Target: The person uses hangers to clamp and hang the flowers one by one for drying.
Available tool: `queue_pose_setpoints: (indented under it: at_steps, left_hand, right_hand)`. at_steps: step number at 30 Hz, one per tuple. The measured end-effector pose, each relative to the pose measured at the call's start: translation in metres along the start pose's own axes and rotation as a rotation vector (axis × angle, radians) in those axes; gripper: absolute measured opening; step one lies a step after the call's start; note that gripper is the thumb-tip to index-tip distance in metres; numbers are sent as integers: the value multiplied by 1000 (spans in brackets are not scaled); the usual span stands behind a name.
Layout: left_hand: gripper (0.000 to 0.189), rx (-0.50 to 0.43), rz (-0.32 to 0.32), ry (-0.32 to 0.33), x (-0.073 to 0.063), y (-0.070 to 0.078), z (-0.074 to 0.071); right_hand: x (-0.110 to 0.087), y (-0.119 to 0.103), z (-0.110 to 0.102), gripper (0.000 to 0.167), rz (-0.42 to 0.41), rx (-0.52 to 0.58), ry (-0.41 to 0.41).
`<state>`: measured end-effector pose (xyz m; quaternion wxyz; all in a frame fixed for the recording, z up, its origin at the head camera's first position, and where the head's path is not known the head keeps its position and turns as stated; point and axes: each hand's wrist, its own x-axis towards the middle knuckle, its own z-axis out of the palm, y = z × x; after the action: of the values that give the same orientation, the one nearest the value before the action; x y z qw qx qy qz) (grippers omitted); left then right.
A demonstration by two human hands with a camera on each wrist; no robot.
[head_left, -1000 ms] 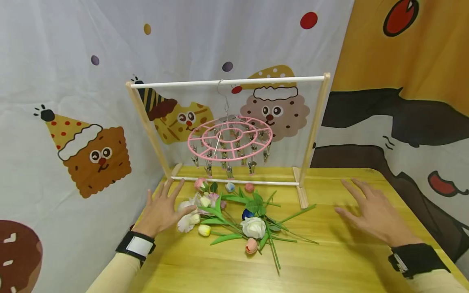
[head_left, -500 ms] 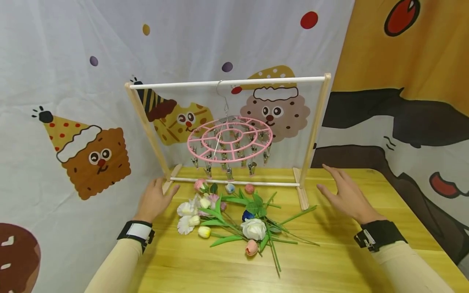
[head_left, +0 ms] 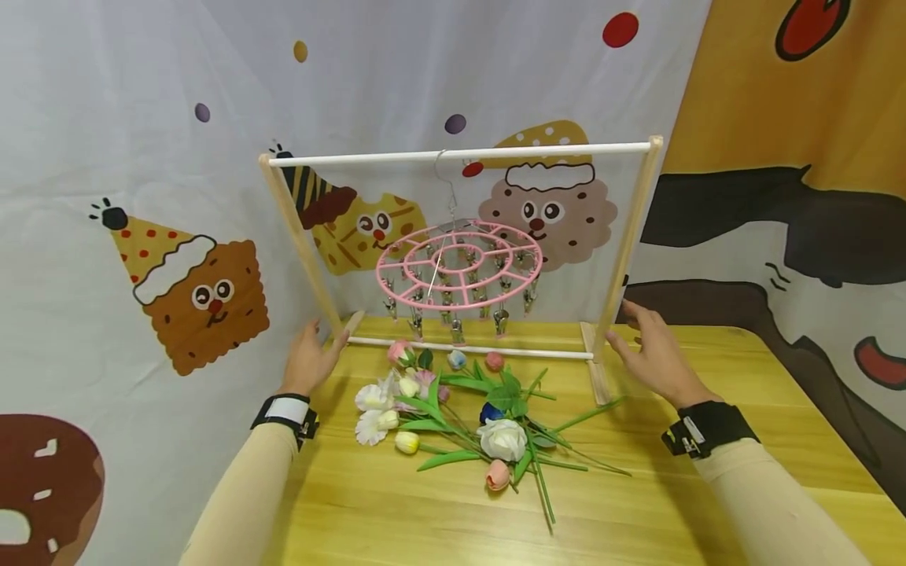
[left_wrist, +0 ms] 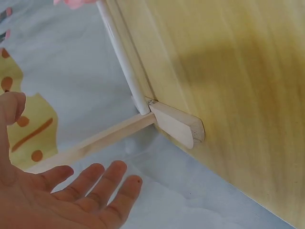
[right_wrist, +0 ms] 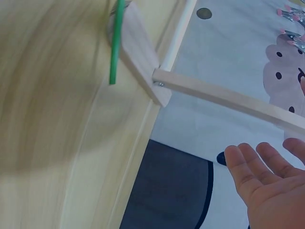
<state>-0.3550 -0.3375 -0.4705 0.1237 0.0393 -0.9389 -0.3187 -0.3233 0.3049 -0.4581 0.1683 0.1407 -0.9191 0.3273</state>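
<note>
A small wooden rack with white crossbars (head_left: 368, 158) stands on the table. My left hand (head_left: 311, 362) is beside its left post (head_left: 304, 240), fingers extended and holding nothing; the left wrist view shows the fingers (left_wrist: 112, 179) near the post (left_wrist: 105, 136). On the other side, my right hand (head_left: 654, 358) is beside the right post (head_left: 632, 228), thumb toward it. Its fingers (right_wrist: 245, 167) are fairly straight in the right wrist view, below the post (right_wrist: 224, 95). From the top bar hangs a round pink clip hanger (head_left: 460, 305) with several metal clips.
Several artificial flowers lie in front of the rack, among them a white rose (head_left: 502, 439), a yellow tulip (head_left: 406, 442) and a peach tulip (head_left: 498, 475). Green stems (head_left: 543, 487) point rightward and toward the front. A printed curtain (head_left: 396, 71) hangs behind the wooden table (head_left: 396, 519).
The right hand has moved left to the rack's right post. The left hand has drawn back from above the flowers to the left post. The head view has shifted slightly.
</note>
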Motion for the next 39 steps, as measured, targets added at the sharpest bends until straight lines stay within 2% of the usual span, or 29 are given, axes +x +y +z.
queue_pose_setpoints:
  at_steps: [7, 16, 24, 31, 39]
  left_hand:
    - [97, -71, 8, 30, 22, 0, 2]
    - [97, -151, 29, -30, 39, 0, 0]
    - [94, -246, 17, -48, 39, 2, -1]
    - [94, -250, 5, -50, 39, 5, -2]
    - [90, -242, 33, -28, 37, 5, 0]
  right_hand:
    - [12, 2, 4, 76, 10, 19, 37]
    - [25, -6, 12, 68, 56, 90, 47]
    - [31, -7, 15, 60, 78, 76, 93]
    - [31, -7, 14, 47, 48, 42, 149]
    - [29, 0, 13, 36, 25, 42, 161]
